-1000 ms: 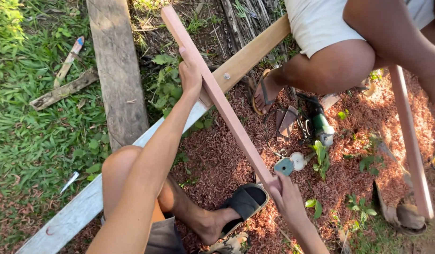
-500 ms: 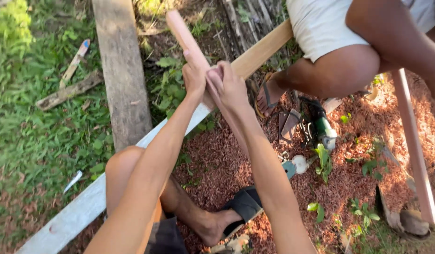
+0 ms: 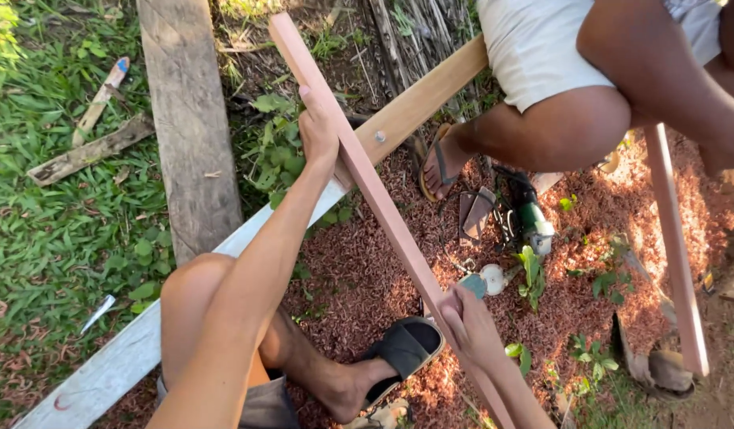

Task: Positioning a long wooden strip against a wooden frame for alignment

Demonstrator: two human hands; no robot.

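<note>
The left hand [image 3: 319,139] wraps its grip around the far part of the long pink wood strip [image 3: 367,179], which slants over the tan board [image 3: 418,103]. The right hand [image 3: 470,322] grips the near part. To do well, both hands should hold tight and keep the strip steady, clear of the sandaled foot [image 3: 383,361].
</note>
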